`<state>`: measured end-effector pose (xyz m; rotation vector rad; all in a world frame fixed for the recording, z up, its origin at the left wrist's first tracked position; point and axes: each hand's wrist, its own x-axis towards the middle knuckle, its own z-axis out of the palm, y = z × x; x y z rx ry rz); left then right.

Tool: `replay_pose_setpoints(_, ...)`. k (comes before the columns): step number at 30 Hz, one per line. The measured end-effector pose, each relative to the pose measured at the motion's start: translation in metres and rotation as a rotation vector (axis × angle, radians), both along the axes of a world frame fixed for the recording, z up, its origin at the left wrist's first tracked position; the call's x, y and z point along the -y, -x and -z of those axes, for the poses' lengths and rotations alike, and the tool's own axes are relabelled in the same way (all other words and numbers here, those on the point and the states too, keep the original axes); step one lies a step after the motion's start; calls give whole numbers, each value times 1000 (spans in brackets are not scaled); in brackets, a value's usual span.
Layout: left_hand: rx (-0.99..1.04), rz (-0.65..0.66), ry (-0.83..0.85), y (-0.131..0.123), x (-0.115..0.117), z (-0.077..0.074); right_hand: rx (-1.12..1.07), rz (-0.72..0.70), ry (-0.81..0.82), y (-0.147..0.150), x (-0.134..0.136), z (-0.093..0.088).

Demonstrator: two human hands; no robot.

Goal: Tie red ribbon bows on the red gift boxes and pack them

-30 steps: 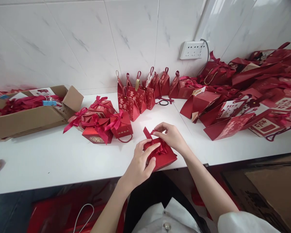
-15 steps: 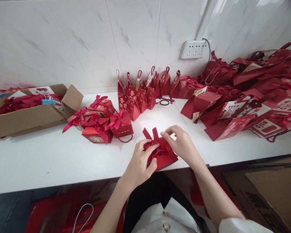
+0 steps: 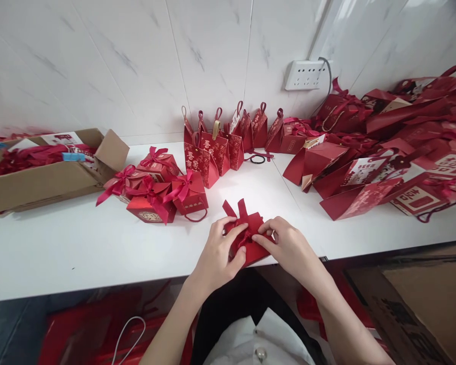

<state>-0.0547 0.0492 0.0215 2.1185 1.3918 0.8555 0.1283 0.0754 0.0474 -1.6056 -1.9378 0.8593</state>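
A red gift box [image 3: 255, 254] lies at the table's front edge, directly before me. On its top sits a red ribbon [image 3: 245, 237] in a partly formed bow, half covered by my fingers. Two flat ribbon ends stick up at its far side. My left hand [image 3: 224, 251] is curled over the left of the box, its fingers and thumb closed around the ribbon. From the right, my right hand [image 3: 287, 242] pinches at the ribbon near the knot with thumb and forefinger. Just what lies between those fingertips is small and partly hidden.
Finished-looking bowed boxes [image 3: 159, 190] stand to the left on the white table [image 3: 99, 253]. Further left is a cardboard carton [image 3: 41, 185] of ribbons. Triangular red boxes [image 3: 203, 162] line the wall, with a black loop [image 3: 257, 159] nearby. Piled red boxes [image 3: 380, 152] fill the right.
My right hand has come down and left from above the box's right side to the ribbon at the middle. My left hand keeps its place on the ribbon.
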Motion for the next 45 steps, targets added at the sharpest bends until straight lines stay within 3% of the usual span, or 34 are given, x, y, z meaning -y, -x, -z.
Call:
replay_pose_setpoints(13, 5, -20, -30, -1, 1, 0, -133, 11, -3, 4, 6, -9)
replay_pose_setpoints(23, -15, -26, -55, -1, 0, 1, -285, 64, 38, 10, 6, -1)
replay_pose_setpoints(26, -21, -92, -145, 0, 2, 4, -319, 73, 44, 9, 5, 1)
replay_pose_setpoints(30, 107, -300, -284, -4, 12, 3, -339, 70, 42, 7, 2, 2)
replay_pose_setpoints(36, 136, -308, 44, -14, 20, -9, -355, 64, 50, 7, 0, -1)
replay_pose_setpoints(45, 210, -320, 87, -13, 12, -4, -390, 50, 112, 2, -6, 1)
